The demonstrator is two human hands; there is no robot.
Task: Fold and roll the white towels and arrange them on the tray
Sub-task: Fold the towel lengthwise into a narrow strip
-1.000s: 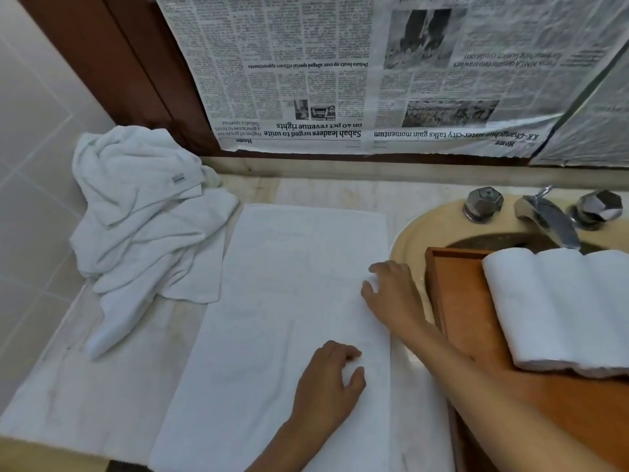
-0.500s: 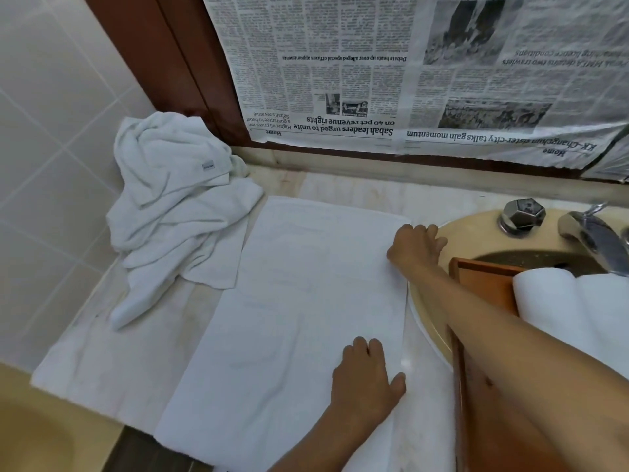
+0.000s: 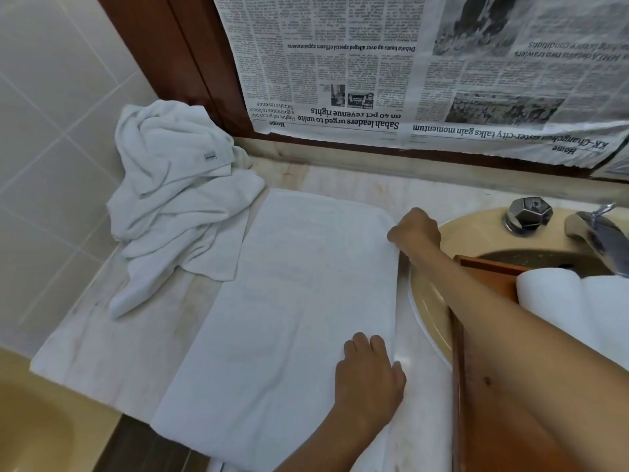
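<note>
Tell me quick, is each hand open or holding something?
Left hand: rests on the flat towel near its right edge; grip cannot be told.
Right hand: fingers curled, pinching the flat towel's far right corner.

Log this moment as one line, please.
towel flat on counter; right hand grips its right edge, far end; left hand on same edge, near end; tray holds rolls
</note>
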